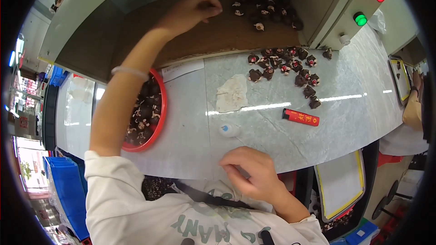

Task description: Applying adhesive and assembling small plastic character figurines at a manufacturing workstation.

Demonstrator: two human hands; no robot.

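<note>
My left hand [195, 13] reaches into a grey booth above its brown floor, fingers curled together; whatever they may hold is hidden. Ahead of it on the booth floor lie several small dark brown figures [272, 4] with pale parts. Under my left forearm stands a round red basket [163, 109] filled with similar dark pieces. Close to my body at the table's front edge, my right hand [252, 172] has thumb and forefinger closed in a loose ring, with nothing visible in them. A small white bottle with a blue tip [230, 130] lies just beyond it.
More brown figures with red and pale parts [295, 66] are grouped before the booth. A red lighter [300, 117] and a whitish crusty patch [231, 93] are on the grey table [181, 131]. Red and green buttons [360, 18] sit on the booth's right post. Another person's arm [412, 109] shows far right.
</note>
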